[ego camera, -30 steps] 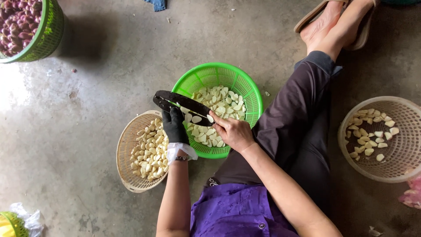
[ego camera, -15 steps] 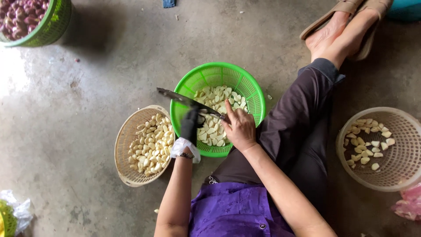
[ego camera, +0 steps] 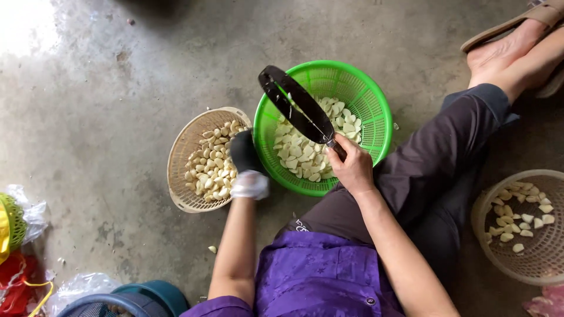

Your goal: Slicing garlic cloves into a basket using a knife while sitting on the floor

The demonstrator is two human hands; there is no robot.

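My right hand grips the handle of a large dark knife, whose blade points up and left over the green basket of peeled garlic cloves. My left hand, in a black glove with a white cuff, reaches down at the edge of the beige basket of garlic cloves, between the two baskets. Whether it holds a clove I cannot see; the hand is blurred.
A second beige basket with some cloves stands at the right by my leg. My foot in a sandal lies top right. Plastic bags and a green container sit at the left, a blue tub bottom left. One clove lies on the concrete floor.
My left hand has left the green basket and moved left and down to the beige basket. The knife has swung up, its blade now angled over the green basket.
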